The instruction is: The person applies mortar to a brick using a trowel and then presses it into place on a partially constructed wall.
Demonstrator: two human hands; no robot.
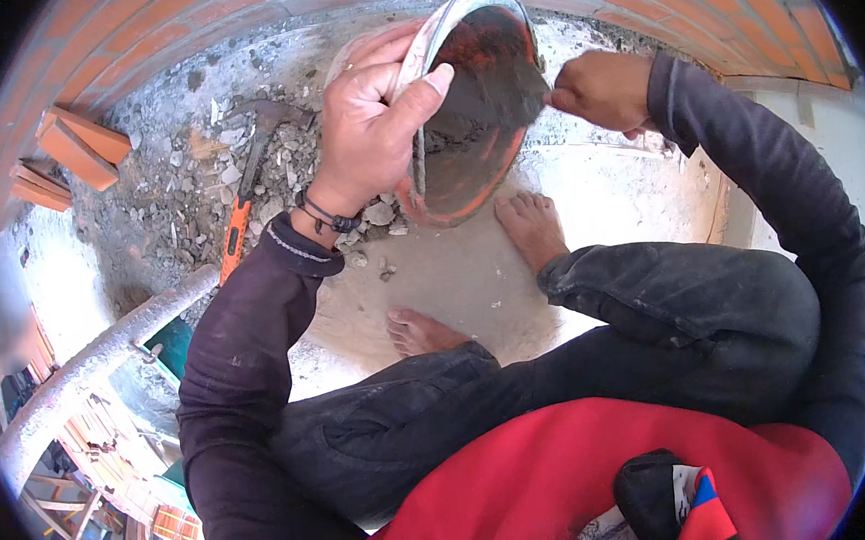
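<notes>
My left hand [372,124] is closed on the pale rim of a bucket [491,181], thumb over the edge, and holds it tilted so its mouth faces me. The inside is orange-red, smeared with grey mortar [453,133]. My right hand [601,93] is closed at the bucket's right side. It grips what looks like a trowel [516,99], its blade coated in mortar inside the bucket; the handle is hidden by my fingers. Left of the bucket, a hammer [235,239] with an orange and black handle lies on rubble.
Broken rubble [182,202] covers the floor at left, near loose orange bricks [83,154]. A brick wall [234,8] curves along the far side. At lower left a pale round pole [106,338] slants above a drop to a lower area. My bare feet [530,228] stand below the bucket.
</notes>
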